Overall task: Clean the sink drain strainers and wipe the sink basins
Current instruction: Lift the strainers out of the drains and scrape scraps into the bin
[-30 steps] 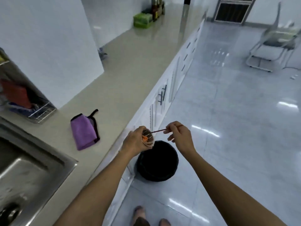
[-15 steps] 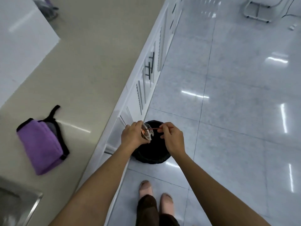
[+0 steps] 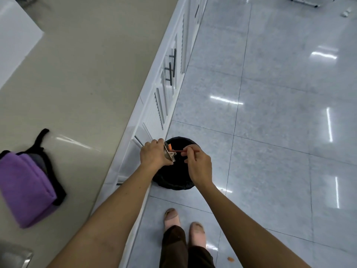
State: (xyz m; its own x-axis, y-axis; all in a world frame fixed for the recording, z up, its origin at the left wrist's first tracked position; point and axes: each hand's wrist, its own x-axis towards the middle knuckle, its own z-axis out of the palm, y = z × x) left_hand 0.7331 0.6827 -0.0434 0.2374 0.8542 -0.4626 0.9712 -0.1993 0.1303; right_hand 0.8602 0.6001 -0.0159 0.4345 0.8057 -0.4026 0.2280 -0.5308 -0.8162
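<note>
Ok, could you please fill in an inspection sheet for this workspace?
Surface: beige countertop, sink corner at its near end.
Job's things: strainer with orange scrap, thin stick reaching it, over the black bin.
Clutter: folded purple cloth on the countertop; orange bit on the floor.
Grips: left hand holds the strainer; right hand pinches the stick.
Cables: nothing seen.
Surroundings: white cabinets, glossy tiled floor.

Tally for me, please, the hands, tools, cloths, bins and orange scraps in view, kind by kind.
hands: 2 (left hand, right hand)
drain strainer: 1
thin stick: 1
black bin: 1
purple cloth: 1
orange scraps: 2 (one in the strainer, one on the floor)
Total: 8
</note>
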